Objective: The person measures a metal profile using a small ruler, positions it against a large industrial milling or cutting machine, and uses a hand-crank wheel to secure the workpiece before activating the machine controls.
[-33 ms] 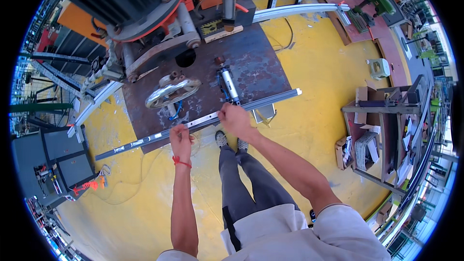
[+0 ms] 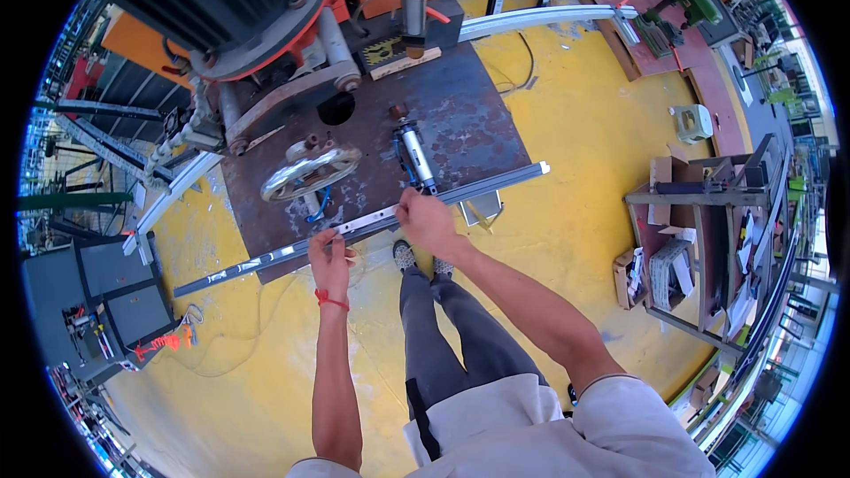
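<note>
A long grey metal profile (image 2: 496,181) lies slantwise along the near edge of the machine's worn steel table (image 2: 478,97), its ends reaching past both sides. Between my hands a short bright strip with holes (image 2: 370,219) shows on the profile. My left hand (image 2: 329,258) has thumb and fingers pinched at the profile, left of this strip. Right of the strip, my right hand (image 2: 428,223) is closed over the profile with fingers curled. Its fingertips are partly hidden. Just beyond it lies a silver air cylinder (image 2: 414,156), and a chrome handwheel (image 2: 310,174) stands farther left.
A large dark motor (image 2: 204,9) overhangs the table at the back left, near a round hole (image 2: 336,110). Grey cabinets (image 2: 106,288) stand at left. On the right is a shelf rack (image 2: 699,199) with cardboard boxes. A hose (image 2: 266,319) runs over the yellow floor.
The whole view has shifted very slightly. Both hands keep nearly the same places and grips along the profile.
</note>
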Demonstrator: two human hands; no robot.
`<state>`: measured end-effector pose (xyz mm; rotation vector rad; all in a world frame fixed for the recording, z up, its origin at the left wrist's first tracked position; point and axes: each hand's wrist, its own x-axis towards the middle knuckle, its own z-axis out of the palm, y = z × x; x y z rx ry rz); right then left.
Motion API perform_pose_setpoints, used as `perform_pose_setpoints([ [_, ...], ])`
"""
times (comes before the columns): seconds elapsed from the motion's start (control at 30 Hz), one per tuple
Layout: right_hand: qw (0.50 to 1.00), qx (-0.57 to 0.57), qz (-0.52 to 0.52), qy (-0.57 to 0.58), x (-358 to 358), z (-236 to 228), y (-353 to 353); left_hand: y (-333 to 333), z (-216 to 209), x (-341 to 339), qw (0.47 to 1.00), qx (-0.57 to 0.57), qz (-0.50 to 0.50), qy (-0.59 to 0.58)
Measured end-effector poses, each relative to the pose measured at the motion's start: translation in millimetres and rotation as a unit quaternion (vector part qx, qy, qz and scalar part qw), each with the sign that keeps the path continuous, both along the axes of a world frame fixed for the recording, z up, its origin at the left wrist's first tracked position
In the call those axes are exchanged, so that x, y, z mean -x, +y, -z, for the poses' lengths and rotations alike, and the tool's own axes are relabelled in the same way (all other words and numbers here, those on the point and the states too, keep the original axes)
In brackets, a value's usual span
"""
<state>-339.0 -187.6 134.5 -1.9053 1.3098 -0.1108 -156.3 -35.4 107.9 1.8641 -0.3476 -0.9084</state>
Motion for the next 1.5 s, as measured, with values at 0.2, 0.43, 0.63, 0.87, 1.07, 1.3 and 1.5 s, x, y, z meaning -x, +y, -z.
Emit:
perform_pose_setpoints([
  [0.2, 0.97, -0.15, 0.098, -0.164, 4.1, -36.3, -9.1, -5.5, -27.9, 14.2, 0.996, 0.081, -0.045, -0.005],
  [0.43, 0.971, -0.106, 0.094, -0.192, 74.2, -102.9, -123.1, -18.7, -74.5, 72.7, 0.988, 0.156, -0.002, -0.015],
  [0.63, 0.973, -0.196, 0.121, -0.024, 149.2, -8.7, -212.0, 11.4, -4.6, 91.4, 0.985, 0.076, -0.066, 0.137],
  [0.87, 0.969, 0.046, -0.237, 0.056, 175.7, -18.5, -168.6, 21.7, 1.5, 69.5, 0.952, 0.046, -0.146, 0.265],
  [1.07, 0.927, 0.101, -0.355, 0.067, 189.3, 1.0, -145.8, -15.8, 15.8, 47.1, 0.88, 0.078, -0.228, 0.41],
  [1.3, 0.921, 0.161, -0.355, 0.012, 175.6, -60.2, -139.1, -3.8, 18.0, 21.4, 0.824, 0.133, -0.32, 0.447],
  [1.5, 0.892, 0.184, -0.412, 0.026, 147.5, -114.1, -154.1, 40.7, -34.9, 10.7, 0.815, 0.277, -0.302, 0.408],
])
